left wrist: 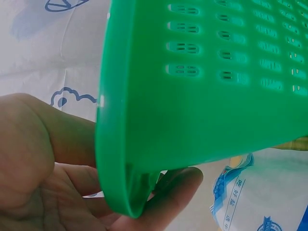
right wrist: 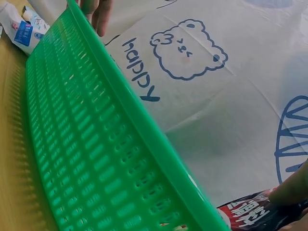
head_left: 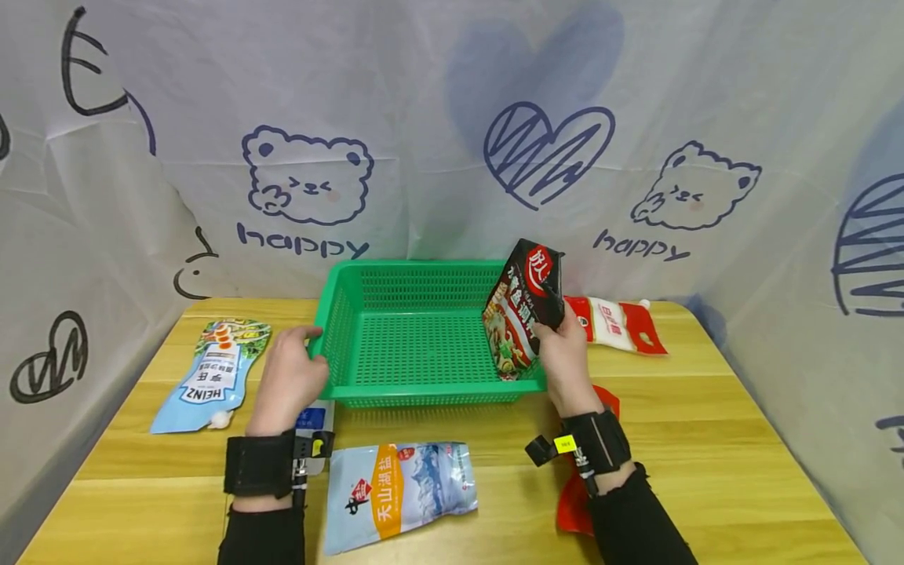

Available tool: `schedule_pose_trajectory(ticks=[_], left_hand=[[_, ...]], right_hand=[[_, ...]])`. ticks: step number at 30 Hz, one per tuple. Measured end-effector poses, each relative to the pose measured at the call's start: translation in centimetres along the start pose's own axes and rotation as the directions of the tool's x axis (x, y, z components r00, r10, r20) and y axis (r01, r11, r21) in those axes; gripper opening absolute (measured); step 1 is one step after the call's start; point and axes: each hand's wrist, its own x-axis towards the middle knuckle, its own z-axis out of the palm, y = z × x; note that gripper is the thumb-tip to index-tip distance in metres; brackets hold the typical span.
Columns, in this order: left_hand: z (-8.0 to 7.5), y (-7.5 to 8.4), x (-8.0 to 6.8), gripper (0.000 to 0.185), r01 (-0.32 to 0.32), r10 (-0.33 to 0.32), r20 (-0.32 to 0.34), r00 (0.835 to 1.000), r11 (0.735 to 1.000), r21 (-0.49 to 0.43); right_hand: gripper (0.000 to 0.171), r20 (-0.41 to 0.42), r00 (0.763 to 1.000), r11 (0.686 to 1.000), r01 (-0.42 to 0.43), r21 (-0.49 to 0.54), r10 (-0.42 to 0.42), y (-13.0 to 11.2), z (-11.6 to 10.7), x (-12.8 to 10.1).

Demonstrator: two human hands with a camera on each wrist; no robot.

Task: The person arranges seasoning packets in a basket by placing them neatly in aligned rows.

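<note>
Mid-frame, one basket (head_left: 424, 390); the left grip (head_left: 293, 373) clasps its left rim; the right grip (head_left: 568, 357) pinches one black packet (head_left: 519, 310) at the basket's right end; on the bench (head_left: 720, 447), one blue pouch (head_left: 212, 377) left, one salt bag (head_left: 402, 494) and one white bag (head_left: 314, 417) lower centre-left, two red packs (head_left: 646, 333) (head_left: 574, 510) right.

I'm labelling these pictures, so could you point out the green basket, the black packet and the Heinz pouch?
Green basket (head_left: 417, 345): head view, on its bare floor.
Black packet (head_left: 519, 308): head view, middle of its printed side.
Heinz pouch (head_left: 213, 373): head view, middle of its printed side.
</note>
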Motion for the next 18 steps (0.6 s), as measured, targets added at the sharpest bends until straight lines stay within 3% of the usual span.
schedule_pose_trajectory(ticks=[4, 11, 14, 18], left_hand=[[0.0, 0.1, 0.0, 0.054, 0.005, -0.005, 0.006, 1.000, 1.000, 0.000], [0.0, 0.1, 0.0, 0.056, 0.021, -0.021, 0.015, 1.000, 1.000, -0.005], [0.0, 0.0, 0.0, 0.056, 0.020, -0.020, 0.018, 1.000, 1.000, -0.001], [0.0, 0.0, 0.0, 0.055, 0.017, -0.017, 0.026, 1.000, 1.000, -0.005]], right_hand=[[0.060, 0.012, 0.999, 0.998, -0.037, 0.046, 0.036, -0.4, -0.6, -0.1], [0.071, 0.032, 0.999, 0.992, -0.009, 0.125, 0.005, -1.0, -1.6, -0.5], [0.072, 0.039, 0.999, 0.993, 0.012, 0.118, -0.017, -1.5, -2.3, -0.7], [0.070, 0.048, 0.997, 0.998, 0.055, 0.033, -0.057, -2.1, -3.3, -1.3]])
